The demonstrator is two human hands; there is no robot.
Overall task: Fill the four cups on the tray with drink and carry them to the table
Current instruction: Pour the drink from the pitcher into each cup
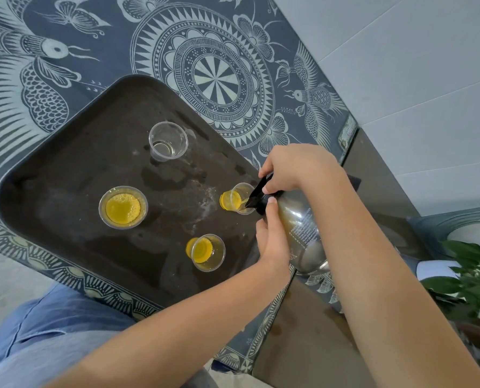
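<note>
A dark tray (65, 169) lies on the patterned cloth and bears four clear plastic cups. The far cup (168, 141) holds no yellow drink. The left cup (123, 207) and the near cup (207, 252) hold yellow drink. A glass jug (303, 233) with a black spout is tilted over the right cup (237, 198), and yellow drink runs into it. My right hand (292, 168) grips the jug's black top. My left hand (272, 233) holds the jug's side, thumb up against the black collar.
The dark blue cloth (213, 74) with pale fish and a round pattern covers the table under the tray. A bare brown surface (303, 340) shows at the near right. A leafy plant (468, 281) stands at the right edge. Pale floor tiles (401, 65) lie beyond.
</note>
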